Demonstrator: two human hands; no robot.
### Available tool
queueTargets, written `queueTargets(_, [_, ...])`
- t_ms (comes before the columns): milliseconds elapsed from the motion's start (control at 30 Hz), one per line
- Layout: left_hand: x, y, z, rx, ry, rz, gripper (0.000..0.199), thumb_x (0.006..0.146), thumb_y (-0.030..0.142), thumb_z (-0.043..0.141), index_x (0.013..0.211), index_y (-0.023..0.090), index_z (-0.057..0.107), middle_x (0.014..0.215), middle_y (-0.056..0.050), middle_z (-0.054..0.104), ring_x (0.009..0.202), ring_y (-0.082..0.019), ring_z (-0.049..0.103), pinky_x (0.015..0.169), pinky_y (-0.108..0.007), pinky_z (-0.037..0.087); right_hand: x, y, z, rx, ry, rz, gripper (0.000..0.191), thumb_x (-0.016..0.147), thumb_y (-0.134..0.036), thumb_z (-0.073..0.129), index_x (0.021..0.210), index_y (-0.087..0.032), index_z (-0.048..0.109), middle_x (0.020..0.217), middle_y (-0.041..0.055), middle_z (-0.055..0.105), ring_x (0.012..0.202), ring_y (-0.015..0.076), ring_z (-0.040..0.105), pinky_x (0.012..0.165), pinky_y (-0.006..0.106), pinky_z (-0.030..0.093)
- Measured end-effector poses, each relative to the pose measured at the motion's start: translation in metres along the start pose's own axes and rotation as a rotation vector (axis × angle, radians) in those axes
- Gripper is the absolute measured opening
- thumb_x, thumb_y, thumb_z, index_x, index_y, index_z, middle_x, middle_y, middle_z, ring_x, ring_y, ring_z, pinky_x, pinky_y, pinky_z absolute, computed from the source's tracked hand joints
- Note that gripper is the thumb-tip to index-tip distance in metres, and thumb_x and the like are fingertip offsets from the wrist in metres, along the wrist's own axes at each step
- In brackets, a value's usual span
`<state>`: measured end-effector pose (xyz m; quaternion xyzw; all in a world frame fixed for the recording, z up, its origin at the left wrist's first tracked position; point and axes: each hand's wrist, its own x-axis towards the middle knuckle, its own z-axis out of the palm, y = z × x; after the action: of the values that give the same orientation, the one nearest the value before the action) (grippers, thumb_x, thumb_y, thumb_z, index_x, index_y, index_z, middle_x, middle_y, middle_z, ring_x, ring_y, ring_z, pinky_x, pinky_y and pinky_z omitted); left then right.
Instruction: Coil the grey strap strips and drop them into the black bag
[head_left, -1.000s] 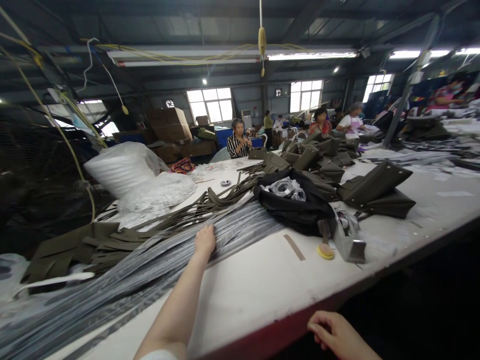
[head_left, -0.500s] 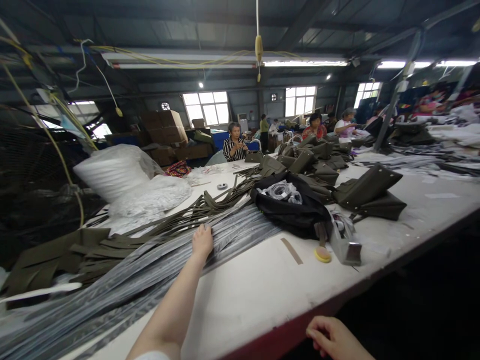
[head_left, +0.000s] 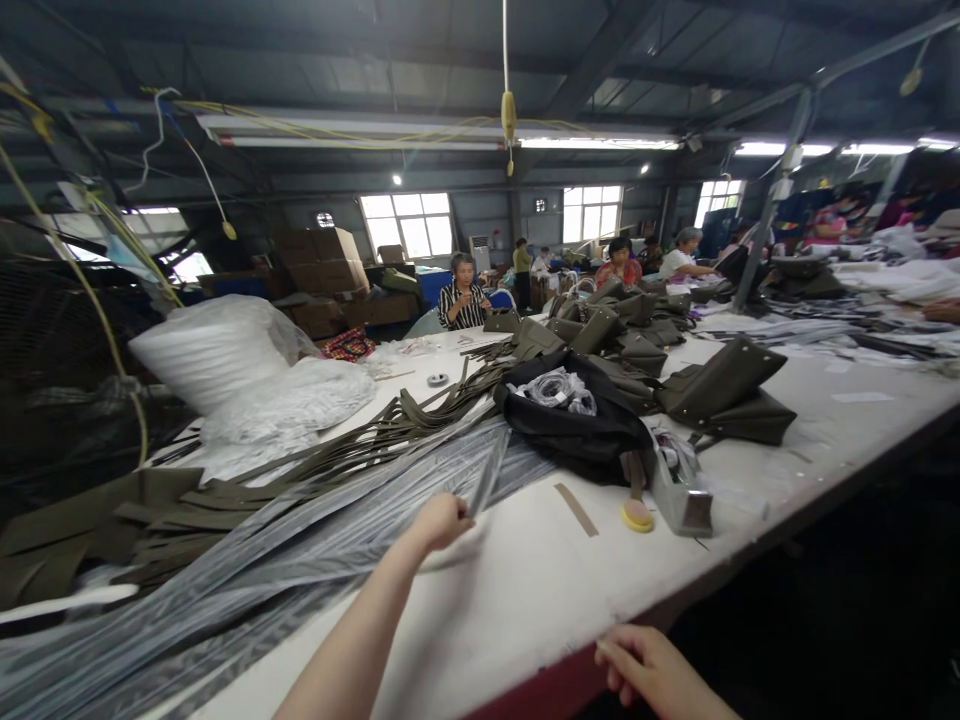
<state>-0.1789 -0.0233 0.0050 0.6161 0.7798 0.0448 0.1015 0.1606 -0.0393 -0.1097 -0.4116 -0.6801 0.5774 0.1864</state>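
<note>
My left hand (head_left: 442,522) is closed on the end of one grey plastic-wrapped strip (head_left: 489,472), lifted off the long pile of wrapped strips (head_left: 352,500) on the white table. My right hand (head_left: 637,662) is at the table's front edge, its thumb and forefinger close together; whether something small is between them I cannot make out. Beyond the pile, dark olive straps (head_left: 382,425) run lengthwise. A black bag (head_left: 577,425) with clear-wrapped coils in it lies to the right of the pile's far end.
A metal tape dispenser (head_left: 682,500), a yellow round item (head_left: 637,516) and a brown strip (head_left: 576,509) lie on the table (head_left: 525,570). Olive bag pieces (head_left: 727,395) are behind. White wrapped material (head_left: 217,350) stands left. A person in stripes (head_left: 463,300) sits across the table.
My left hand has moved right and toward me, off the pile, and one wrapped strip has come up with it. My right hand has shifted slightly left. The view has turned a little.
</note>
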Motion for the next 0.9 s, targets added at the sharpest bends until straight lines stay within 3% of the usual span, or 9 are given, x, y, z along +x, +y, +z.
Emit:
queueTargets(133, [-0.055, 0.091, 0.054, -0.343, -0.104, 0.214, 0.026, 0.075, 0.035, 0.061, 0.061, 0.014, 0.062, 0.053, 0.005, 0.042, 0.054, -0.009, 0.039, 0.051, -0.021, 0.028, 0.005, -0.039, -0.002, 0.446, 0.072, -0.012, 0.057, 0.077, -0.067, 0.058, 0.102, -0.017, 0.069, 0.096, 0.0089, 0.072, 0.092, 0.0231, 0.065, 0.086, 0.034, 0.046])
queueTargets(267, [-0.098, 0.148, 0.078, -0.818, -0.130, 0.373, 0.013, 0.075, 0.014, 0.051, 0.066, 0.015, 0.060, 0.061, 0.005, 0.044, 0.059, -0.008, 0.039, 0.055, -0.019, 0.031, -0.005, -0.074, -0.009, 0.805, 0.026, -0.010, 0.037, 0.076, -0.046, 0.072, 0.099, -0.018, 0.068, 0.087, 0.0050, 0.071, 0.081, 0.0187, 0.065, 0.076, 0.028, 0.048])
queueTargets(367, [-0.109, 0.158, 0.065, -0.857, -0.188, 0.483, 0.012, 0.076, 0.014, 0.052, 0.065, 0.015, 0.056, 0.061, 0.005, 0.044, 0.059, -0.008, 0.039, 0.056, -0.019, 0.032, -0.018, -0.086, -0.016, 0.913, 0.024, -0.025, 0.026, 0.077, -0.037, 0.075, 0.093, -0.017, 0.069, 0.083, 0.0030, 0.070, 0.073, 0.0159, 0.063, 0.070, 0.025, 0.049])
queueTargets(467, [-0.118, 0.164, 0.054, -0.812, -0.100, 0.538, 0.012, 0.079, 0.019, 0.055, 0.068, 0.016, 0.058, 0.066, 0.002, 0.052, 0.064, -0.010, 0.046, 0.063, -0.020, 0.037, -0.027, -0.087, -0.023, 0.950, 0.043, 0.007, 0.026, 0.075, -0.036, 0.076, 0.092, -0.017, 0.069, 0.087, 0.0039, 0.070, 0.080, 0.0174, 0.063, 0.075, 0.025, 0.051])
queueTargets(567, [-0.130, 0.180, 0.065, -0.789, -0.052, 0.587, 0.014, 0.082, 0.025, 0.055, 0.073, 0.016, 0.060, 0.078, -0.003, 0.061, 0.076, -0.015, 0.053, 0.074, -0.024, 0.041, -0.032, -0.083, -0.032, 0.912, 0.089, 0.111, 0.035, 0.072, -0.036, 0.079, 0.101, -0.018, 0.067, 0.088, 0.0040, 0.070, 0.085, 0.0174, 0.063, 0.077, 0.024, 0.051])
queueTargets(633, [-0.131, 0.190, 0.078, -0.861, -0.158, 0.603, 0.028, 0.087, 0.036, 0.048, 0.074, 0.015, 0.062, 0.078, -0.006, 0.062, 0.078, -0.018, 0.056, 0.078, -0.028, 0.043, -0.036, -0.082, -0.041, 0.853, 0.106, 0.117, 0.037, 0.074, -0.037, 0.078, 0.104, -0.020, 0.065, 0.081, 0.0017, 0.069, 0.083, 0.0169, 0.063, 0.076, 0.025, 0.052])
queueTargets(733, [-0.115, 0.194, 0.089, -1.303, -0.370, 0.343, 0.065, 0.091, 0.061, 0.022, 0.081, 0.013, 0.064, 0.069, -0.006, 0.060, 0.067, -0.019, 0.058, 0.075, -0.034, 0.046, -0.053, -0.082, -0.057, 0.688, 0.053, 0.029, 0.031, 0.081, -0.043, 0.069, 0.103, -0.023, 0.064, 0.063, -0.0022, 0.060, 0.062, 0.0141, 0.058, 0.060, 0.023, 0.049])
queueTargets(800, [-0.093, 0.185, 0.084, -1.702, -0.468, 0.108, 0.083, 0.085, 0.074, 0.011, 0.092, 0.010, 0.064, 0.075, -0.010, 0.064, 0.069, -0.021, 0.062, 0.078, -0.038, 0.047, -0.073, -0.082, -0.069, 0.489, -0.109, 0.048, 0.032, 0.083, -0.049, 0.064, 0.103, -0.023, 0.065, 0.058, -0.0018, 0.057, 0.048, 0.0126, 0.050, 0.046, 0.022, 0.042])
queueTargets(900, [-0.051, 0.160, 0.060, -2.164, -0.551, -0.036, 0.083, 0.082, 0.077, 0.024, 0.101, 0.006, 0.063, 0.098, -0.020, 0.068, 0.094, -0.028, 0.065, 0.092, -0.042, 0.043, -0.108, -0.078, -0.086, 0.147, -0.403, 0.166, 0.033, 0.076, -0.054, 0.067, 0.087, -0.023, 0.071, 0.060, 0.0024, 0.062, 0.046, 0.0151, 0.053, 0.042, 0.024, 0.038])
